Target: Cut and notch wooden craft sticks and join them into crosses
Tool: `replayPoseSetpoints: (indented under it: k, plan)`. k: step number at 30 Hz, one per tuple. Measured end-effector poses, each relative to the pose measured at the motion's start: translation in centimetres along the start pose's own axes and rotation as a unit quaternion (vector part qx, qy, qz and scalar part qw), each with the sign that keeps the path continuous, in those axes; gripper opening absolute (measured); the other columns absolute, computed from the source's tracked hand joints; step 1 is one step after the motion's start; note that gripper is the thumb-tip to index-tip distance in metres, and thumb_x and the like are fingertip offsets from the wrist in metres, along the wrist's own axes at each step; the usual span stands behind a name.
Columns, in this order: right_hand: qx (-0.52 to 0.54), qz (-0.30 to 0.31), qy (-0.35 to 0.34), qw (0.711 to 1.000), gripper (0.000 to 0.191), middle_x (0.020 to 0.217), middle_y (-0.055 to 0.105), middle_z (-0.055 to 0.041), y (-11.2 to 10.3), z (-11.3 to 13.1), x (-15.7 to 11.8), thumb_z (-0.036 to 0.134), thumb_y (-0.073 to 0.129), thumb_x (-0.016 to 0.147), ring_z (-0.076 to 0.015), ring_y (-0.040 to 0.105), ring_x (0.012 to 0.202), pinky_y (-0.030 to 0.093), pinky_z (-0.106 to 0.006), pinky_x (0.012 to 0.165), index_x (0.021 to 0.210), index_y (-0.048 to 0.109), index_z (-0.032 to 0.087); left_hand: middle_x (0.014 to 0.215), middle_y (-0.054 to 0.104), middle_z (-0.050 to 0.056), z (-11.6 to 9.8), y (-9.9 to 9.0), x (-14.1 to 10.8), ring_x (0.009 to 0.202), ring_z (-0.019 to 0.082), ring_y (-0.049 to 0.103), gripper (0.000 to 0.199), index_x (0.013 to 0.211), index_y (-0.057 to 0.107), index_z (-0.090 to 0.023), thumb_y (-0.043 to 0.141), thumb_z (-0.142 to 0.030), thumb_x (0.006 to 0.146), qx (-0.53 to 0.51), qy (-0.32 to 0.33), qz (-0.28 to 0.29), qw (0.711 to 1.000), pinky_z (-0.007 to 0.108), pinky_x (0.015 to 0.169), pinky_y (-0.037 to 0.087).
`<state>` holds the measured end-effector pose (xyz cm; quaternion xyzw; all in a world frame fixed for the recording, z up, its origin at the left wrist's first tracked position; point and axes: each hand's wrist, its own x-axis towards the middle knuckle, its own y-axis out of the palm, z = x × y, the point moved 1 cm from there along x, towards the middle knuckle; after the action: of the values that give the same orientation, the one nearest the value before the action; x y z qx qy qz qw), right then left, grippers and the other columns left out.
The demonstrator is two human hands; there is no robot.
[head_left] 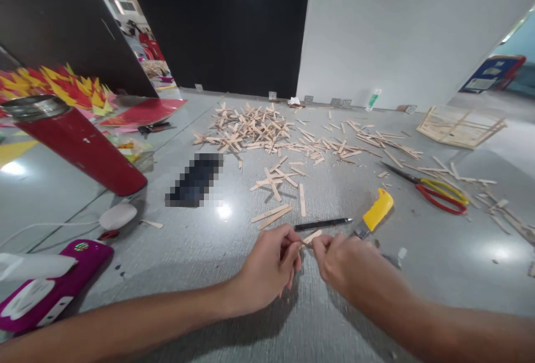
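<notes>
A pale wooden stick (pixel 312 237) lay between the person's two hands, the left hand (pixel 267 265) and the right hand (pixel 349 265) each pinching it between fingertips, a little apart from one another; whether a second piece was tucked in their grip could not be told. Beneath them spread a glossy grey floor (pixel 175 251), with tile seams off to the left and glare spots on its sheen. Just beyond the fingers lay one black pen (pixel 324 223), and beside the right hand one yellow-handled cutter (pixel 378 209). Ahead of the left hand were two loose sticks (pixel 267 214) side by side, a third stick (pixel 302 200) near them, and one crossed cluster (pixel 273 183); farther ahead rose a pile of sticks (pixel 251 129) too tangled to count. Well to the right of the hands were one pair of scissors (pixel 417 182) and, farther off, one wooden frame (pixel 453 137). To the left stood one tilted-looking red bottle (pixel 87 145), one purple power strip (pixel 90 254) and one pixelated dark object (pixel 194 182), with red and yellow paper (pixel 79 92) behind. Farthest ahead, one black panel (pixel 225 28) adjoined one white panel (pixel 397 34).
</notes>
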<state>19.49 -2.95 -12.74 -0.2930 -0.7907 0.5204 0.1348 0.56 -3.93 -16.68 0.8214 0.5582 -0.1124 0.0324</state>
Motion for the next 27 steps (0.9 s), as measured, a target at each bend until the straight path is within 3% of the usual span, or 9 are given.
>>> replayPoseSetpoints:
  k: [3,10,12,16,18,20,23,25,27]
  plan:
    - [0.02,-0.003,0.021,1.0,0.02,0.059,0.064,-0.0041,0.2,0.2,-0.1,-0.003,0.053,0.091,-0.0154,0.051,0.042,0.012,-0.031,0.045,0.093,0.06,0.016,0.065,0.057,-0.005,0.0,0.0,0.0,0.037,0.006,0.046,0.022,0.085,0.052,-0.02,0.048,-0.031,0.104,-0.002,0.002,-0.001,1.0,0.013,0.029,0.033]
    - [0.087,-0.001,0.009,0.996,0.02,0.069,0.071,-0.0071,2.1,-2.9,0.1,0.001,0.049,0.096,-0.0181,0.06,0.05,0.012,-0.034,0.051,0.097,0.061,0.017,0.074,0.063,-0.001,-0.2,-0.2,-0.2,0.04,0.007,0.05,0.028,0.09,0.053,-0.019,0.052,-0.043,0.104,-0.002,0.018,0.0,1.0,0.015,0.032,0.038]
    - [0.114,-0.005,0.041,0.993,0.024,0.075,0.074,-0.0087,1.5,-3.0,-0.3,-0.001,0.047,0.095,-0.0202,0.064,0.055,0.016,-0.034,0.051,0.102,0.062,0.016,0.08,0.065,0.002,-1.2,-0.7,-0.3,0.044,0.008,0.053,0.036,0.095,0.058,-0.017,0.047,-0.049,0.107,-0.012,0.033,-0.001,0.999,0.017,0.036,0.041]
    - [0.215,-0.025,0.099,0.971,0.022,0.074,0.072,-0.0012,-0.8,-3.4,-1.0,0.005,0.045,0.102,-0.0162,0.066,0.06,0.032,-0.029,0.054,0.099,0.06,0.02,0.097,0.068,0.008,-3.9,-1.5,-0.5,0.054,0.01,0.058,0.052,0.121,0.062,-0.014,0.037,-0.057,0.11,-0.073,0.073,-0.027,0.994,0.021,0.042,0.045]
    - [0.36,-0.043,0.152,0.92,0.027,0.074,0.069,0.0005,-2.3,-3.5,-1.2,0.018,0.04,0.11,-0.0146,0.063,0.064,0.04,-0.026,0.06,0.093,0.06,0.022,0.11,0.069,0.011,-5.1,-1.5,-0.8,0.061,0.012,0.062,0.053,0.133,0.06,-0.015,0.042,-0.058,0.109,-0.047,0.087,-0.039,0.994,0.021,0.045,0.047]
    - [0.541,-0.043,0.204,0.815,0.033,0.073,0.061,0.0015,-3.5,-3.2,-1.4,0.031,0.038,0.112,-0.0142,0.055,0.065,0.042,-0.026,0.063,0.088,0.06,0.022,0.116,0.069,0.011,-6.0,-1.1,-1.1,0.068,0.013,0.067,0.049,0.138,0.059,-0.018,0.054,-0.054,0.106,0.005,0.093,-0.023,0.995,0.021,0.049,0.048]
    - [0.712,-0.013,0.215,0.668,0.039,0.068,0.047,0.0051,-4.5,-2.2,-1.6,0.046,0.042,0.11,-0.012,0.04,0.06,0.037,-0.024,0.056,0.084,0.056,0.022,0.09,0.069,0.003,-6.6,-0.2,-1.4,0.062,0.012,0.065,0.027,0.111,0.066,-0.017,0.058,-0.042,0.105,0.046,0.094,0.028,0.994,0.02,0.052,0.046]
    - [0.763,0.0,0.215,0.609,0.041,0.068,0.044,0.0063,-4.6,-1.5,-1.7,0.055,0.045,0.108,-0.0108,0.036,0.059,0.034,-0.023,0.053,0.087,0.056,0.022,0.068,0.058,-0.004,-6.6,0.3,-1.5,0.053,0.01,0.055,0.029,0.089,0.061,-0.018,0.052,-0.039,0.108,0.053,0.095,0.029,0.994,0.021,0.051,0.041]
    - [0.793,0.005,0.227,0.565,0.041,0.066,0.042,0.0078,-4.6,-1.0,-1.8,0.061,0.05,0.105,-0.01,0.034,0.057,0.031,-0.02,0.05,0.095,0.058,0.022,0.063,0.049,-0.006,-6.5,0.4,-1.5,0.052,0.009,0.046,0.035,0.083,0.057,-0.019,0.047,-0.038,0.11,0.075,0.12,-0.008,0.99,0.022,0.053,0.037]
